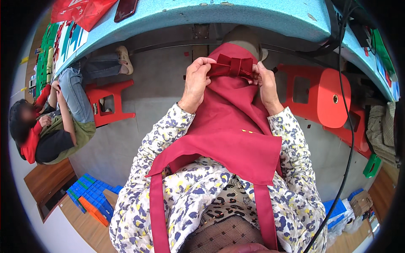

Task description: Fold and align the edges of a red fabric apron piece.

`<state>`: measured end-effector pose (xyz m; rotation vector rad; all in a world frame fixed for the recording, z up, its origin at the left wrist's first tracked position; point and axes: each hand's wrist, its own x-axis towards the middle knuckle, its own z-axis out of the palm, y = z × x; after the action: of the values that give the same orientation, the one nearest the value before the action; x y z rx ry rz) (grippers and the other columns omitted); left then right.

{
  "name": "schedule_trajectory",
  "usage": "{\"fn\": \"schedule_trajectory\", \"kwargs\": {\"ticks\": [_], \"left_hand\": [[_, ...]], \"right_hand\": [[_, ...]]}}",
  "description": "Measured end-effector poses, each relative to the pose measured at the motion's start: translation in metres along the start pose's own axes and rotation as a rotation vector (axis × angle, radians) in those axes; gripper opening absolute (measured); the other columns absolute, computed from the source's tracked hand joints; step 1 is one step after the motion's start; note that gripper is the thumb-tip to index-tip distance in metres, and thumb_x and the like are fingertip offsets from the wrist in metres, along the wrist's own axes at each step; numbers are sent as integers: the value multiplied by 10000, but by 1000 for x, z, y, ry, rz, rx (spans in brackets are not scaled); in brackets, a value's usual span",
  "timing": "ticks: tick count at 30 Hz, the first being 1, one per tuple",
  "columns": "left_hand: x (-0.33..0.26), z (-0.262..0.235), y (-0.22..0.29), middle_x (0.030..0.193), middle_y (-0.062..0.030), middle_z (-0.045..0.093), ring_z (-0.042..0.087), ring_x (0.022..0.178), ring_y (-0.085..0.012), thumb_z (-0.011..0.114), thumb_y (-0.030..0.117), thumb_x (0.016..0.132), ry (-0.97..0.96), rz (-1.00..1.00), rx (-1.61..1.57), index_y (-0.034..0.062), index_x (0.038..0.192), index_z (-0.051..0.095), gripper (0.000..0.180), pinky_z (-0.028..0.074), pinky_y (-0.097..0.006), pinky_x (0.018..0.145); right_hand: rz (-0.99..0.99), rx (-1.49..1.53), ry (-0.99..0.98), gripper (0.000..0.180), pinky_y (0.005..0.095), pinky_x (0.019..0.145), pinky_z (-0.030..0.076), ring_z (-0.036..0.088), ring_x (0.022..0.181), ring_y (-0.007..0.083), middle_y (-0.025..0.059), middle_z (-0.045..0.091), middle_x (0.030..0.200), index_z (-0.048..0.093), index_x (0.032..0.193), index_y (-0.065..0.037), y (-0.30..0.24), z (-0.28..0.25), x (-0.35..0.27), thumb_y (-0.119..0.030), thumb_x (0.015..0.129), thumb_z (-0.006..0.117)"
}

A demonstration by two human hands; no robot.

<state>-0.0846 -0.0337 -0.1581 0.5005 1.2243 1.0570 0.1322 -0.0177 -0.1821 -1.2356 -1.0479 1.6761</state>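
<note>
Both hands are working the same little spot on the dark red apron point(230, 126), right up at its far end where the cloth is narrowing over the person's knee. The left hand point(196, 82) is pinching the left side of a small folded bow point(233, 66) in the same red fabric, thumb and fingers closed tight on it. The right hand point(265, 82) is gripping the bow's right side the same way, fingers curled shut with no gap showing.

To do this bit well, it looks like the trick is keeping even tension from both sides so the bow is sitting flat and centred instead of twisting, and holding the folds squarely between the fingertips rather than bunching them.

The rest of the apron is draping down the lap toward the body, its wide flap lying across a patterned blouse point(190, 189), with two red straps point(157, 211) hanging at the lower edge. Beyond the hands, a blue table point(219, 17) is curving overhead, a red stool point(327, 97) is standing to the right, and another person point(55, 126) is sitting off to the left.
</note>
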Motion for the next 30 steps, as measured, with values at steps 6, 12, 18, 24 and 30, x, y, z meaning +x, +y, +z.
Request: {"fn": "schedule_trajectory", "kwargs": {"ticks": [6, 12, 18, 24, 30], "left_hand": [[-1, 9, -1, 837, 47, 538, 378, 605, -4, 524, 87, 926, 78, 70, 206, 47, 1015, 578, 112, 273, -151, 479], [-8, 12, 5, 836, 51, 537, 375, 595, 1, 559, 114, 926, 48, -10, 201, 39, 1021, 569, 121, 271, -153, 474], [-14, 12, 19, 821, 19, 573, 435, 630, -20, 622, 93, 869, -103, -11, 38, 11, 999, 582, 159, 331, -180, 514], [-15, 21, 21, 859, 16, 598, 459, 668, -2, 682, 35, 836, -32, 157, 130, 34, 970, 560, 181, 310, -151, 516], [-7, 15, 3, 859, 1, 605, 534, 752, -38, 696, 4, 811, -10, 316, 176, 33, 925, 553, 185, 423, -180, 649]], "right_hand": [[-168, -225, 28, 273, 213, 566, 319, 381, 633, 24, -66, 453, 661, 555, 715, -33, 12, 8, 4, -193, 933, 601], [-215, -114, 50, 211, 189, 591, 341, 405, 644, 10, -81, 506, 706, 632, 783, -42, 7, 12, -3, -184, 937, 603], [-112, 188, 74, 160, 176, 588, 342, 406, 630, -9, -102, 536, 719, 655, 820, -84, -6, 26, -6, -192, 931, 617], [-84, 227, 65, 152, 161, 580, 336, 389, 604, -22, -118, 524, 690, 646, 802, -121, -10, 26, -8, -203, 928, 624], [-62, 140, 100, 153, 160, 567, 337, 393, 605, -24, -115, 526, 689, 649, 814, -113, -13, 23, -9, -214, 926, 627]]}}
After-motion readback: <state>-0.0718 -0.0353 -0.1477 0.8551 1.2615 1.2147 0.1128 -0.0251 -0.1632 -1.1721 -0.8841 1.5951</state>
